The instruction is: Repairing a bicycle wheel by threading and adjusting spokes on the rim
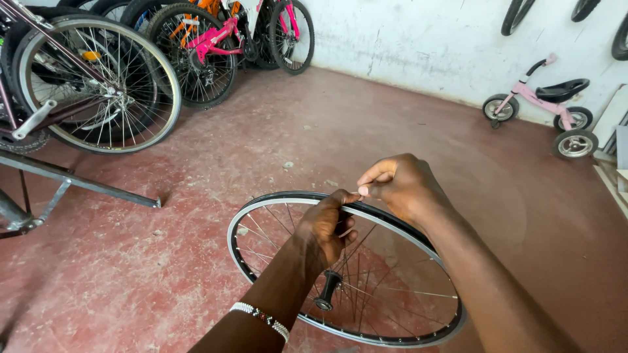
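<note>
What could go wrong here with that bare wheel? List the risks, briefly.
1. The left hand alone grips the rim of the wheel, which seems to stand upright on the floor; it could tip or roll.
2. The right hand pinches something too small to identify at the rim; it might drop among the spokes.

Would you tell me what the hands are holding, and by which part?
The left hand grips the bare bicycle wheel by its rim's top; the right hand pinches there.
</note>
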